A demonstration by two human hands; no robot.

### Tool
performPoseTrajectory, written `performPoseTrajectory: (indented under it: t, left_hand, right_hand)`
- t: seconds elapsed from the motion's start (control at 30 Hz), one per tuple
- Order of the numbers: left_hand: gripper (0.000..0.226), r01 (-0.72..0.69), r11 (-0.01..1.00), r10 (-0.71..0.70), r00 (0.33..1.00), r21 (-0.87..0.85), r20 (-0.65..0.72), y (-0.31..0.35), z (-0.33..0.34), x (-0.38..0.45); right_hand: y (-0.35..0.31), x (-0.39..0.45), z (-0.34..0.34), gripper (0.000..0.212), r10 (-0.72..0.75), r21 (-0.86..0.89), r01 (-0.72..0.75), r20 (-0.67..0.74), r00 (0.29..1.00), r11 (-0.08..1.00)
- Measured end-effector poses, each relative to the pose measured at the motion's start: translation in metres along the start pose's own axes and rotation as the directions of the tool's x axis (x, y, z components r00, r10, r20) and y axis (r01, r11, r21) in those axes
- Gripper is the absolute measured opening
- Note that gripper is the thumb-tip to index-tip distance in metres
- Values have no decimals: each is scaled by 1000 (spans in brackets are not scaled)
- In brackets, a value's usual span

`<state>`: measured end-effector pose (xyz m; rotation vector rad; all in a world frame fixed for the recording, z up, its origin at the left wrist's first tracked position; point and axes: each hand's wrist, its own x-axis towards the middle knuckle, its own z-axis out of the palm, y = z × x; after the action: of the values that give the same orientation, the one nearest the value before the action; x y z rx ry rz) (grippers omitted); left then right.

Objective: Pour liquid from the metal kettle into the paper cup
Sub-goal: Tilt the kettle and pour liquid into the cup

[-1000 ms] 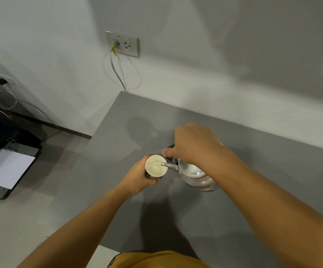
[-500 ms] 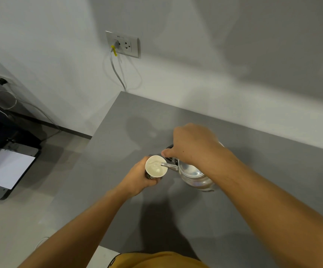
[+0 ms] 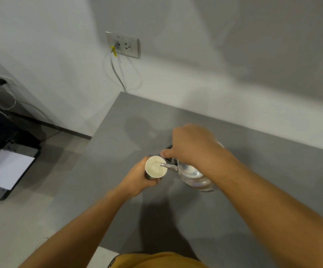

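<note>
Table centre: the paper cup (image 3: 156, 167) and metal kettle (image 3: 193, 176) stand touching at the spout, blocking passage between them.
Over them: the left hand (image 3: 139, 180) and right hand (image 3: 192, 145).
Grey table (image 3: 272, 151), other parts: bare, open.
Far edge: wall (image 3: 195, 64).

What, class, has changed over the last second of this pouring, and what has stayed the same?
Almost nothing moved. The right hand still tilts the metal kettle, spout over the paper cup, which the left hand still grips on the grey table. Nothing was grasped or released.
</note>
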<state>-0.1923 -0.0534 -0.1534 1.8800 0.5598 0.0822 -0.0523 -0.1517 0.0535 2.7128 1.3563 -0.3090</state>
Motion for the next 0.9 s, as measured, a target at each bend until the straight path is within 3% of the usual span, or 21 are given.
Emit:
performPoseTrajectory:
  t: [0.9]
  left_hand:
    - [65,13,1000,-13,1000,-12,0,1,1,-1]
  right_hand:
    - [-4,-3,-4,53,-13,11,13,18,1000,1000]
